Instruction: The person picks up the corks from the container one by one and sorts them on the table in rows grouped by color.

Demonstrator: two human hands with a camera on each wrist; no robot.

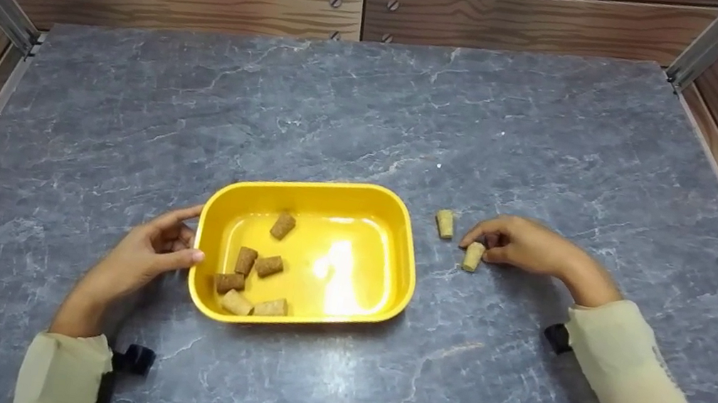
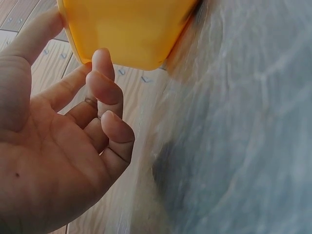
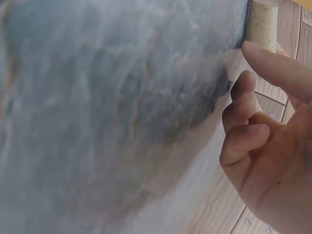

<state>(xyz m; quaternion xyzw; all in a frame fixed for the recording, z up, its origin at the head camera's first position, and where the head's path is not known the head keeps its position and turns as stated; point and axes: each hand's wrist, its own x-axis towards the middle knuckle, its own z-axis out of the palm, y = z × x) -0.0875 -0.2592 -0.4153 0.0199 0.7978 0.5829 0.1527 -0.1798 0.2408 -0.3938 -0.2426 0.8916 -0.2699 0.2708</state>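
A yellow plastic tray [image 1: 294,321] stands on the table, with several tapered cork stoppers inside, mostly toward its left end. Some are dark brown, like the stopper [image 1: 283,225] at the back; two paler ones, one of them this light stopper [image 1: 271,307], lie by the front wall. My left hand [image 1: 137,260] pinches the tray's left rim between thumb and forefinger, its other fingers curled below. To the right of the tray, my right hand [image 1: 524,247] has thumb and forefinger about a pale cork stopper [image 1: 473,256]. Another pale cork stopper [image 1: 445,223] lies between that hand and the tray.
The grey marbled tabletop [image 1: 372,117] extends around the tray. Wood-patterned panels [image 1: 238,6] border the back and sides, with metal posts [image 1: 715,45] at the rear corners. A dark wrist strap piece [image 1: 136,359] sticks out from the left sleeve.
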